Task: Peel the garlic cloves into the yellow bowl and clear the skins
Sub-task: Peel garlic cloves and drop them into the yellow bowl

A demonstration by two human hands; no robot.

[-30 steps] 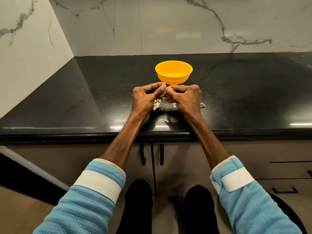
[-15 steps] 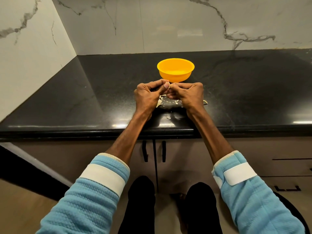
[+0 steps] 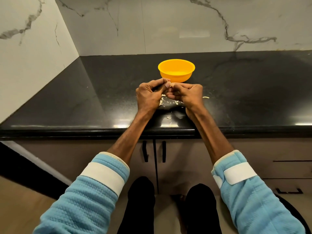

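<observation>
With the left hand [image 3: 148,96] and right hand [image 3: 187,95] both pinching a small garlic clove [image 3: 169,85] just before the yellow bowl [image 3: 176,70], it could slip onto the tabletop [image 3: 101,98] among the skins [image 3: 164,100].

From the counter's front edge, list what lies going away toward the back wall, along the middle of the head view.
Counter front edge → loose skin scraps → pile of skins beneath the hands → left hand and right hand pinching a garlic clove → yellow bowl → marble back wall.
</observation>
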